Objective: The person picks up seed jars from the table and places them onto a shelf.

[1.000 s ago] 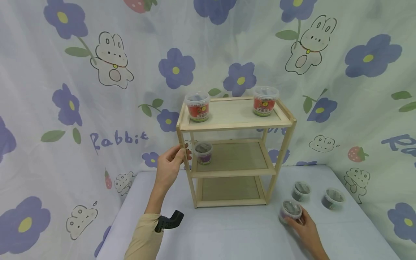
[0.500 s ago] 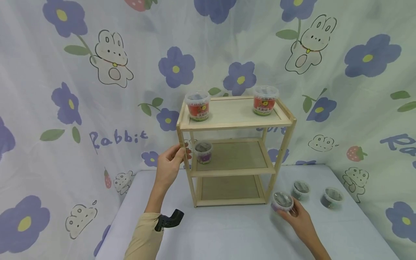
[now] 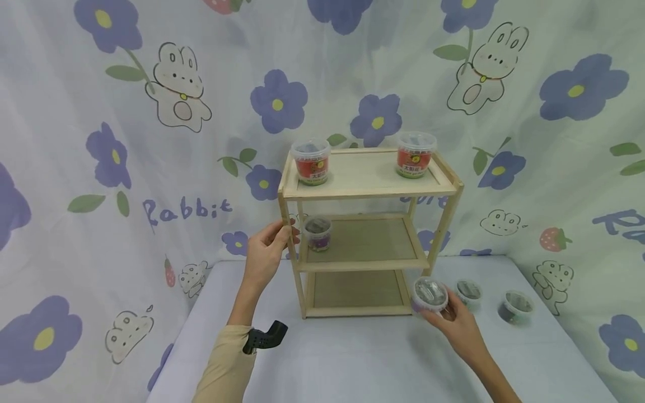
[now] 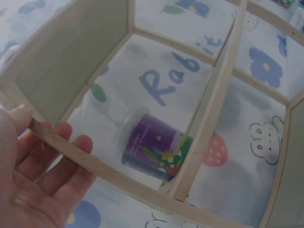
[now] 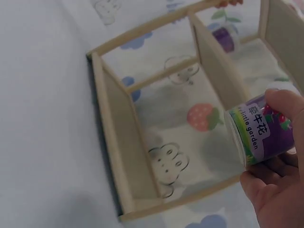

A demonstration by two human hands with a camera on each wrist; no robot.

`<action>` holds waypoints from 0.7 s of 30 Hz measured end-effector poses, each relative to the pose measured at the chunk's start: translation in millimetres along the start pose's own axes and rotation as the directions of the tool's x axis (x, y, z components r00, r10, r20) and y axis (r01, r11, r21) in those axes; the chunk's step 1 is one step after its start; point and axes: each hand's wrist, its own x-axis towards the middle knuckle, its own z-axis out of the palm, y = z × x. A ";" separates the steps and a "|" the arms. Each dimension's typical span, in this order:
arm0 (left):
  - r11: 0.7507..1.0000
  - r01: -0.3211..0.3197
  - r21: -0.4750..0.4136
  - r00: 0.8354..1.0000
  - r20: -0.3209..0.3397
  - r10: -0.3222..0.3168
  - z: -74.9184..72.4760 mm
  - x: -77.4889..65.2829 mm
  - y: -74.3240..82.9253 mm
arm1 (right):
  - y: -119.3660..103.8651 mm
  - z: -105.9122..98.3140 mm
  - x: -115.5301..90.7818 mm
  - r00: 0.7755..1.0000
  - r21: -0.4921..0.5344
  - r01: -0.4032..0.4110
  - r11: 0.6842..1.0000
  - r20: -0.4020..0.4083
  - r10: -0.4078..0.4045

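My right hand [image 3: 461, 324] grips a lidded plastic tub [image 3: 430, 294] in front of the shelf's right front post; in the right wrist view its label [image 5: 263, 128] is purple and reads "little garden". My left hand [image 3: 266, 252] pinches the left front post of the wooden three-tier shelf [image 3: 363, 267], thumb in front and fingers behind in the left wrist view. A purple-labelled tub [image 3: 318, 234] stands at the left of the middle tier, close to that hand. On the top tier stand two red-labelled tubs, one at the left [image 3: 311, 162] and one at the right [image 3: 415, 155].
Two more lidded tubs, one nearer the shelf [image 3: 468, 293] and one further right [image 3: 516, 307], stand on the white-covered table [image 3: 353, 358]. A patterned cloth [image 3: 201, 168] with rabbits and flowers hangs behind the shelf.
My right hand has lifted its tub off the table and carried it left and away from me, toward the shelf's right front post. The left hand keeps its hold on the post.
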 end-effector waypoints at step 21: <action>0.999 -0.043 -0.029 0.999 -0.021 0.043 -1.1 8.1 -30.7 | -56.7 16.9 60.5 0.990 -0.012 0.135 0.991 0.036 -0.135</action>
